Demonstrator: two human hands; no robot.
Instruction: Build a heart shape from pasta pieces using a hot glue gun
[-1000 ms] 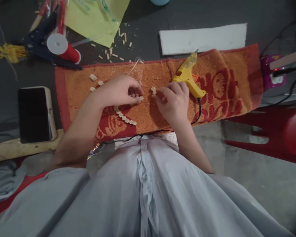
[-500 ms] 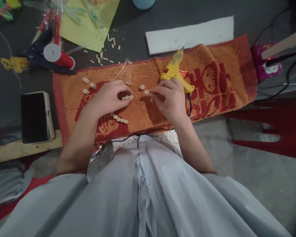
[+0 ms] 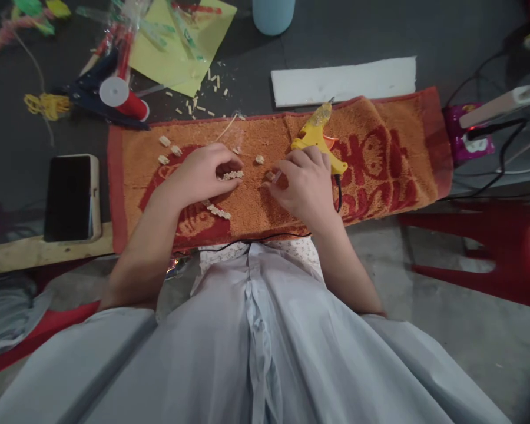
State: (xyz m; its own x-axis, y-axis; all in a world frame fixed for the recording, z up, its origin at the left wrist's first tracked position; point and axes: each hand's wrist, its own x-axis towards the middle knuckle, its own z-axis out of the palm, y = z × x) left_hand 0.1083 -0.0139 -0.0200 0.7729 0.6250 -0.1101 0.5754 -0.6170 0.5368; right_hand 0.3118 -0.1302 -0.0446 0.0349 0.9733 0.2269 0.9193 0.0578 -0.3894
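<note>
Over an orange and red towel (image 3: 251, 218), my left hand (image 3: 201, 174) curls its thumb and fingers around a short pale beaded strip (image 3: 232, 175). My right hand (image 3: 302, 179) pinches a small pale piece (image 3: 271, 175) between thumb and fingers. One cluster (image 3: 259, 159) lies on the towel between the hands. Another pale strip (image 3: 217, 210) rests just below my left hand, and several small clusters (image 3: 164, 141) lie to its left. A yellow glue gun (image 3: 315, 134) sits directly beyond my right hand.
A white board (image 3: 344, 81) lies behind the towel. A red spool (image 3: 132, 106), dark blue tool (image 3: 88, 88), yellow sheet (image 3: 170, 59) and pale scraps are at the back left. A phone (image 3: 69, 198) lies left, a blue cup (image 3: 272, 15) at the back, a purple packet (image 3: 468, 132) right.
My right hand has drawn the small piece slightly away from the cluster and turned it. My left hand still holds the strip. The camera view has shifted a little.
</note>
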